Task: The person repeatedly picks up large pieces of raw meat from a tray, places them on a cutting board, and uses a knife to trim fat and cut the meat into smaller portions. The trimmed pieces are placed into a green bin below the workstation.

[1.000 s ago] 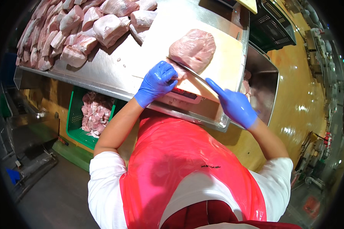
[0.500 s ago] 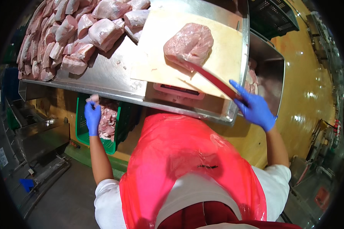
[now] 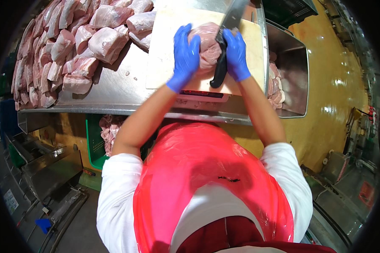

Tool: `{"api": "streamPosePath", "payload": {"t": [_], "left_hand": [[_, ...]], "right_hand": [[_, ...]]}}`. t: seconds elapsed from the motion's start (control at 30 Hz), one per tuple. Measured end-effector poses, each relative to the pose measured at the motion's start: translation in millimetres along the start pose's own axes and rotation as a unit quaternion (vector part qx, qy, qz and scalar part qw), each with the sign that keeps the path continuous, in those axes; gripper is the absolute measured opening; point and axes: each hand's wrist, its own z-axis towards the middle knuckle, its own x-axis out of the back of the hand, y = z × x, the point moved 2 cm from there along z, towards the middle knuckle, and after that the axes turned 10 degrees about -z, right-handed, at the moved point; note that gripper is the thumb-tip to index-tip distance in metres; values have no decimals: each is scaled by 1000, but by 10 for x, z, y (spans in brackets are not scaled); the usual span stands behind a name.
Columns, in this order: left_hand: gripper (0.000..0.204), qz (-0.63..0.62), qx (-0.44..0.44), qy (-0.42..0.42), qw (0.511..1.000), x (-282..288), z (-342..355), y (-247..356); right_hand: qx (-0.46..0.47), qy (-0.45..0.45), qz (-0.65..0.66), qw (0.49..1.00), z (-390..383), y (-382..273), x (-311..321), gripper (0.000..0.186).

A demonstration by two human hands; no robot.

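A rounded piece of raw pink meat (image 3: 207,48) is on the pale cutting board (image 3: 164,36), between my two blue-gloved hands. My left hand (image 3: 185,57) presses round its left side, fingers pointing away from me. At the meat's right side my right hand (image 3: 237,55) has a knife (image 3: 220,61) against its palm and thumb. The black handle points down toward me, while the dark blade slants up and away to the right, somewhat blurred. The fingers of this hand are partly hidden behind the knife.
Many raw meat pieces (image 3: 78,55) are piled on the steel table (image 3: 118,86) at left. Below its front edge stands a green crate (image 3: 95,137) with meat scraps. A steel tub (image 3: 293,76) holding meat is at right, with a dark crate (image 3: 291,12) behind it.
My left hand has come up from the green crate, where it held a small scrap, to the meat. My right hand has moved inward, turning the knife so its blade points away.
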Motion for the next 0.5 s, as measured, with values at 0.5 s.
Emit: {"api": "streamPosePath", "payload": {"t": [0.5], "left_hand": [[10,75,-56,-5,996,944,-533,549]], "right_hand": [[26,-241,-282,928,-863,-1030,220,60]]}}
